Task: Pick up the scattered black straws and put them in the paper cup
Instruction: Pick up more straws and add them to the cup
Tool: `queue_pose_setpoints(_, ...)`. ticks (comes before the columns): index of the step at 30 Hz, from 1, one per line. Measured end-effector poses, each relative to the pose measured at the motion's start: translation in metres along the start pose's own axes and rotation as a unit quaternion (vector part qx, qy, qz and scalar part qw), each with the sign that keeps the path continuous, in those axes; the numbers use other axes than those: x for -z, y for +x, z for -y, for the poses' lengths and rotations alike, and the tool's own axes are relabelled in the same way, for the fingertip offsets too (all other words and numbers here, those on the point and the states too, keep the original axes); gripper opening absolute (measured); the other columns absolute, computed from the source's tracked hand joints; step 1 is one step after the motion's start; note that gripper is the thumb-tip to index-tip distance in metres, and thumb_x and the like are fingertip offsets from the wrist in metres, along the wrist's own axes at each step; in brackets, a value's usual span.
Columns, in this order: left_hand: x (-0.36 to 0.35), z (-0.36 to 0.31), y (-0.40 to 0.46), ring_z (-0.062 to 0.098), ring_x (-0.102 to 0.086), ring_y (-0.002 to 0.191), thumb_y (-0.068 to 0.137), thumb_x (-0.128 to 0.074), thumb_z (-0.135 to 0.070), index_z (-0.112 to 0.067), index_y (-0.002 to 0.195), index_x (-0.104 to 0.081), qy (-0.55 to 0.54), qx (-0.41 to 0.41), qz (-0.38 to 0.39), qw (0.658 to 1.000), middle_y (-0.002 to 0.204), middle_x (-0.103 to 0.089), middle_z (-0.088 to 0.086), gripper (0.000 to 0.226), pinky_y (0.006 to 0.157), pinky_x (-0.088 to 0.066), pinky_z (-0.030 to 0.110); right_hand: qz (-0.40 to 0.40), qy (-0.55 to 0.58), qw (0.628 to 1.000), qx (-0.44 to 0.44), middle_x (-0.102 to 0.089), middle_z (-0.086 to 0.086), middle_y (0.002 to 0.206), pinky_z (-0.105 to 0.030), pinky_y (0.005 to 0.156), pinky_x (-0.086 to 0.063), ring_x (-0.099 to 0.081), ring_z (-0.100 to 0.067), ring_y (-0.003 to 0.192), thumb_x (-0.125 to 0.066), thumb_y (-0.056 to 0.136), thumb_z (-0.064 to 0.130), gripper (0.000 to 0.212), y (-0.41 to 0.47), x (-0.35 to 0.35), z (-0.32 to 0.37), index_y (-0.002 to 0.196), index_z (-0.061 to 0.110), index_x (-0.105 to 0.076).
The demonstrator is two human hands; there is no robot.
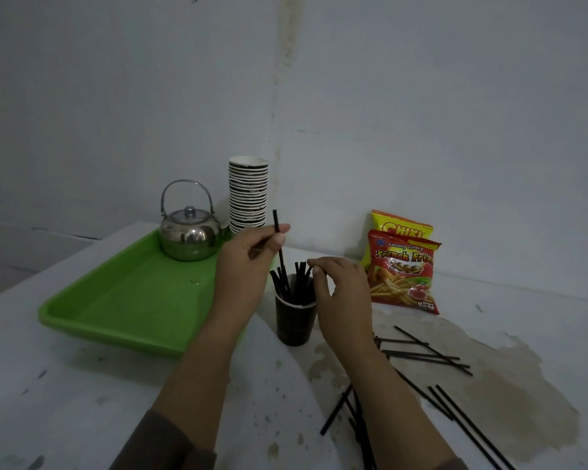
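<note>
A dark paper cup [294, 325] stands on the white table and holds several black straws [301, 279] leaning outward. My left hand [248, 262] pinches one black straw [278, 237] nearly upright, its lower end reaching down into the cup. My right hand [340, 293] hovers just right of the cup, fingers loosely curled, fingertips touching the tops of the straws in it, thumb held apart. Several more black straws [428, 354] lie scattered on the table at the right and near the front, partly hidden behind my right forearm.
A green tray [123, 300] lies left of the cup with a steel kettle [189, 234] on its far end. A tall stack of paper cups [248, 195] stands behind. Two snack bags [404, 273] lean on the wall at the right. A brownish stain [510, 381] marks the table.
</note>
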State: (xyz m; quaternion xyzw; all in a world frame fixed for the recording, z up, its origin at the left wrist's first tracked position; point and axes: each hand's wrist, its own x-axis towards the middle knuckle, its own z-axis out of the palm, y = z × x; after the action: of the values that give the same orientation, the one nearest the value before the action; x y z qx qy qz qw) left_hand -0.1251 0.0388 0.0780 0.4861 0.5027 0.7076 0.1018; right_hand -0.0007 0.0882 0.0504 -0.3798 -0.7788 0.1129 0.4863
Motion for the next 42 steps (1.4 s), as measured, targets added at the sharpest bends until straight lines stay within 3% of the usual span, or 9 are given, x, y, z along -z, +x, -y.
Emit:
queue_pose_setpoints(4,0.000,-0.007,0.002,0.006,-0.062,0.081,0.085,-0.063,-0.011,-0.034,0.101,-0.064,-0.007,-0.022,-0.044,0.999,0.086,-0.066,-0.004,0.027,0.073,-0.050,0.015,0.006,0.003,1.000,0.000,-0.069,-0.001,0.102,-0.024,0.079,-0.035,-0.054,-0.019,0.095,-0.051,0.091,0.013,0.021,0.000,0.000,-0.001,0.102,0.015,-0.068)
queue_pose_setpoints(9,-0.006,0.003,-0.003,0.005,-0.056,0.067,0.080,-0.067,-0.005,-0.042,0.123,-0.049,0.080,-0.041,0.029,0.996,0.072,-0.057,-0.006,0.059,0.067,-0.050,0.013,0.014,0.006,1.000,0.003,-0.068,-0.001,0.102,-0.023,0.078,-0.034,-0.055,-0.019,0.094,-0.051,0.091,0.013,0.021,0.000,0.001,-0.001,0.103,0.015,-0.068)
queue_pose_setpoints(13,-0.010,0.015,-0.007,-0.003,-0.054,0.075,0.079,-0.069,-0.012,-0.030,0.105,-0.066,0.192,-0.078,0.083,0.975,0.077,-0.063,-0.012,0.032,0.069,-0.045,0.018,0.009,0.008,1.000,0.011,-0.068,-0.002,0.100,-0.022,0.077,-0.034,-0.055,-0.020,0.092,-0.051,0.091,0.012,0.020,0.000,0.002,0.000,0.101,0.014,-0.068)
queue_pose_setpoints(20,0.001,0.017,0.001,0.024,-0.050,0.105,0.082,-0.067,-0.022,-0.020,0.092,-0.074,0.346,-0.116,0.081,0.928,0.109,-0.066,0.002,0.013,0.089,-0.041,0.047,0.015,0.015,1.000,0.020,-0.068,-0.002,0.103,-0.016,0.076,-0.032,-0.055,-0.016,0.094,-0.050,0.091,0.011,0.021,0.004,0.011,0.003,0.102,0.013,-0.068)
queue_pose_setpoints(24,0.002,-0.006,0.003,0.018,-0.053,0.105,0.085,-0.062,-0.015,-0.018,0.107,-0.068,0.282,-0.107,0.070,0.951,0.111,-0.063,0.004,0.022,0.093,-0.042,0.034,0.047,0.045,0.998,0.011,-0.062,0.010,0.101,-0.004,0.072,-0.038,-0.052,0.009,0.081,-0.050,0.093,0.018,0.023,0.015,0.041,0.008,0.109,0.019,-0.065)
queue_pose_setpoints(27,-0.005,-0.032,-0.002,0.004,-0.055,0.094,0.085,-0.062,-0.015,-0.022,0.108,-0.067,0.225,-0.107,0.093,0.964,0.102,-0.064,-0.005,0.024,0.084,-0.039,0.011,0.047,0.053,0.997,0.003,-0.063,0.017,0.093,-0.012,0.075,-0.045,-0.056,0.008,0.079,-0.054,0.091,0.021,0.021,0.021,0.079,0.007,0.107,0.022,-0.067)
queue_pose_setpoints(30,-0.019,-0.056,-0.013,-0.006,-0.057,0.083,0.086,-0.062,-0.021,-0.029,0.107,-0.066,0.188,-0.096,0.173,0.962,0.093,-0.064,-0.017,0.023,0.074,-0.041,0.003,0.060,0.017,0.998,0.003,-0.060,0.025,0.081,0.000,0.064,-0.038,-0.057,0.011,0.071,-0.059,0.088,0.019,0.018,0.011,0.118,-0.006,0.101,0.025,-0.069)
queue_pose_setpoints(37,-0.067,-0.077,-0.054,-0.005,-0.057,0.078,0.082,-0.066,-0.029,-0.037,0.106,-0.064,0.217,-0.052,0.468,0.855,0.087,-0.066,-0.019,0.025,0.065,-0.039,0.000,0.232,-0.090,0.967,-0.053,-0.063,0.019,0.069,-0.002,0.060,-0.040,-0.056,0.010,0.069,-0.064,0.084,0.023,0.017,-0.054,0.160,-0.041,0.078,0.039,-0.061)
queue_pose_setpoints(42,-0.072,-0.057,-0.083,-0.005,-0.053,0.077,0.087,-0.060,-0.018,-0.026,0.100,-0.068,0.248,-0.095,0.455,0.850,0.093,-0.067,-0.013,0.017,0.066,-0.038,0.004,0.324,-0.119,0.938,-0.039,-0.062,0.014,0.069,-0.017,0.057,-0.039,-0.055,-0.004,0.062,-0.056,0.083,0.032,0.012,-0.099,0.138,-0.038,0.077,0.027,-0.066)
